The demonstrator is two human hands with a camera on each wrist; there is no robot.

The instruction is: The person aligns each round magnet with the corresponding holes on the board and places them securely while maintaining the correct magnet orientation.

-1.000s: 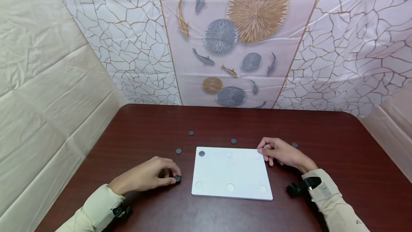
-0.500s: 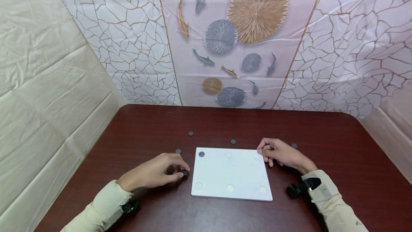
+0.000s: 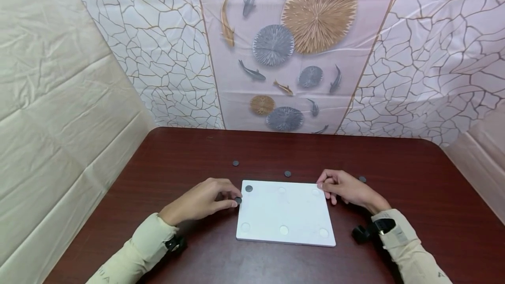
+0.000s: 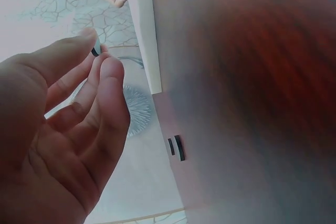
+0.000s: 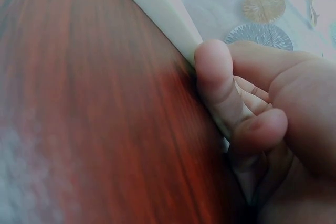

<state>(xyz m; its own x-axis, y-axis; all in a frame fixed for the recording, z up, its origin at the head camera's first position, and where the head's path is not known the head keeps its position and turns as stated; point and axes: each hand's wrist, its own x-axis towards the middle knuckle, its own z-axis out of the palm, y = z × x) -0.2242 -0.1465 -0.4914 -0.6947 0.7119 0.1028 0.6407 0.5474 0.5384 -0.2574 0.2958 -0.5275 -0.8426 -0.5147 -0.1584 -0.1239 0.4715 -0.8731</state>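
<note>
My left hand [image 3: 203, 200] pinches a small dark disc [image 3: 238, 200] between thumb and fingertips, at the left edge of a white rectangular board [image 3: 286, 214]. In the left wrist view, only the rim of the pinched disc [image 4: 96, 51] shows, raised off the table. The board has round shallow recesses near its edges. A dark disc [image 3: 249, 188] sits in the far left recess; the other visible recesses hold nothing. At the board's far right corner, my right hand [image 3: 347, 189] grips the edge with thumb and finger, as the right wrist view also shows on the board [image 5: 163, 9].
Loose dark discs lie beyond the board: one at far left [image 3: 235, 163], another behind its middle [image 3: 287, 173], and a third [image 3: 362, 179] just behind my right hand. A patterned cloth [image 3: 276, 86] hangs at the back edge of the brown table [image 3: 189, 157].
My left hand has carried the pinched disc rightward and away from me to the board's left edge. It now hides a loose disc seen earlier. The right hand stays at the corner.
</note>
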